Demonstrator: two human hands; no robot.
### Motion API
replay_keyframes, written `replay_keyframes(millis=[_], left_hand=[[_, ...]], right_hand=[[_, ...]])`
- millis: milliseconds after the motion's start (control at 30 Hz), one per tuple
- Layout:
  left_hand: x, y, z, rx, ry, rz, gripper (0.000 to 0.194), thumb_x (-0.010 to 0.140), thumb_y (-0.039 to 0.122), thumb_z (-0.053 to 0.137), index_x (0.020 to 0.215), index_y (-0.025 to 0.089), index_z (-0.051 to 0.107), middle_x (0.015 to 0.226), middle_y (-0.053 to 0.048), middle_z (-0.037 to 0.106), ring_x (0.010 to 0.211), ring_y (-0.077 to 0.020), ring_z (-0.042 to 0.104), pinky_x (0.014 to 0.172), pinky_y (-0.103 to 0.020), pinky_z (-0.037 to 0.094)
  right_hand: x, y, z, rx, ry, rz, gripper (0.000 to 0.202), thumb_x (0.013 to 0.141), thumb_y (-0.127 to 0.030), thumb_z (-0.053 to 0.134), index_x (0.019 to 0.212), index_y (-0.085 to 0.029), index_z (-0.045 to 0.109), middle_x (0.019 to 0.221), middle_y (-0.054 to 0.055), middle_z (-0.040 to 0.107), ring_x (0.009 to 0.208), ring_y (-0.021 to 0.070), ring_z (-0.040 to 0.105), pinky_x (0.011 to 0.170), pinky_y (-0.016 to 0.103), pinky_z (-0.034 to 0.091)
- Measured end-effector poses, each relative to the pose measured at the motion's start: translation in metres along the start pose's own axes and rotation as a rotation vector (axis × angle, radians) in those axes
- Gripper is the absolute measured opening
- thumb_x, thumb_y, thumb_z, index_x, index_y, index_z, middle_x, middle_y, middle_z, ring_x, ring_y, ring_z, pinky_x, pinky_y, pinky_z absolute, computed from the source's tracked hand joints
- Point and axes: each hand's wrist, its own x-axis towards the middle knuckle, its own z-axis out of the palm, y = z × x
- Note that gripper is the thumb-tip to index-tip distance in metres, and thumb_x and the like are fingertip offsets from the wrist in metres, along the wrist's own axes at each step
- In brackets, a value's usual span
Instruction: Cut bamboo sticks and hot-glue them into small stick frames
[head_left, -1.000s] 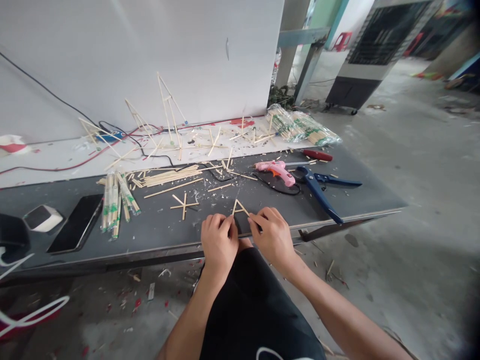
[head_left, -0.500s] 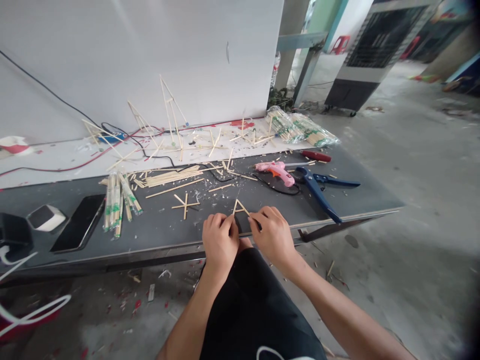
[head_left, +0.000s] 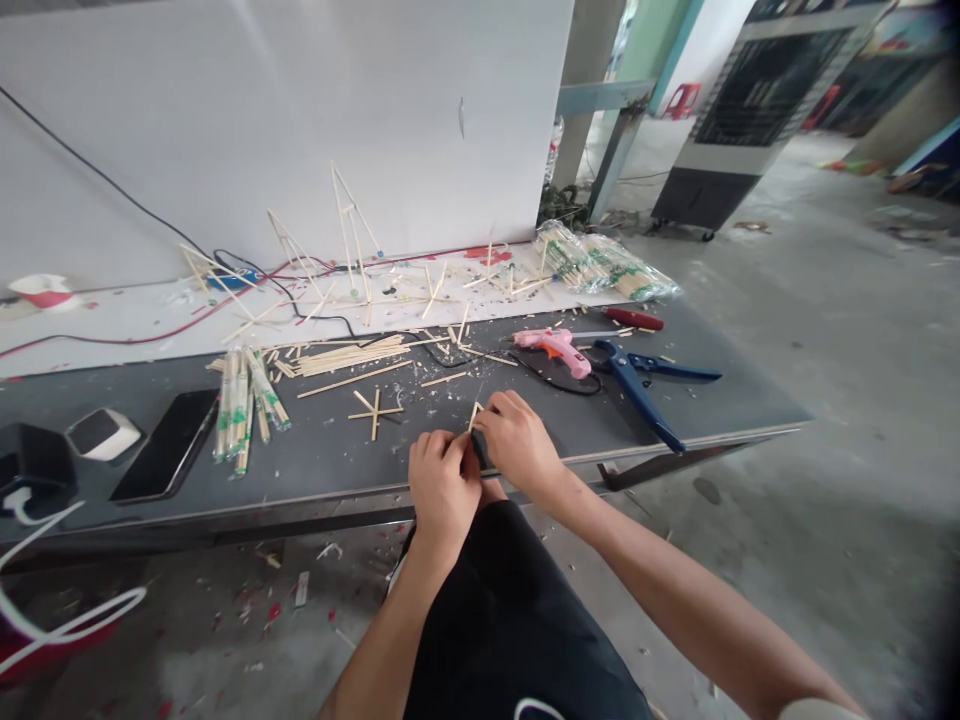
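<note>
A small A-shaped frame of thin wooden sticks (head_left: pixel 474 414) stands at the table's near edge, mostly covered by my fingers. My left hand (head_left: pixel 442 490) is closed round its left leg. My right hand (head_left: pixel 516 442) pinches the frame just below its tip, its fingers close to those of the left hand. Left of my hands lies a star of crossed sticks (head_left: pixel 375 412). Farther back are a loose single stick (head_left: pixel 444 380) and a pile of long sticks (head_left: pixel 352 356).
Right of my hands lie a pink glue gun (head_left: pixel 553 350), a blue-handled cutter (head_left: pixel 641 390) and a red-handled tool (head_left: pixel 635 319). Wrapped stick bundles (head_left: pixel 238 400) and a phone (head_left: pixel 166 445) are at left. Stick packs (head_left: pixel 607 262) and upright stick frames (head_left: pixel 351 230) stand behind.
My right hand has moved left and slightly up, from the frame's right leg to near its tip, now hiding more of it. My left hand has kept its hold.
</note>
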Motion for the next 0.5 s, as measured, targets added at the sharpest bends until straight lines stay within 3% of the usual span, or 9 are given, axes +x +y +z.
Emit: replay_keyframes(millis=[233,500], left_hand=[[0.000,0.001,0.000,-0.008,0.020,0.005,0.014,0.087,0.010,0.060,0.091,0.018,0.072,0.079,-0.007,0.064,0.078,-0.0228,0.056,0.072,-0.036,0.042],[0.003,0.000,-0.001,0.000,-0.018,0.011,0.014,0.087,0.011,0.060,0.089,0.016,0.073,0.079,-0.008,0.065,0.079,-0.0234,0.056,0.073,-0.036,0.044]], right_hand=[[-0.007,0.002,-0.005,0.074,0.127,0.056,0.025,0.095,-0.009,0.052,0.083,-0.016,0.073,0.087,0.009,0.063,0.085,0.0210,0.053,0.078,0.031,0.045],[0.007,0.003,-0.010,-0.023,-0.114,-0.031,0.026,0.088,0.000,0.051,0.079,-0.013,0.071,0.091,0.012,0.063,0.087,0.0216,0.053,0.077,0.032,0.042]])
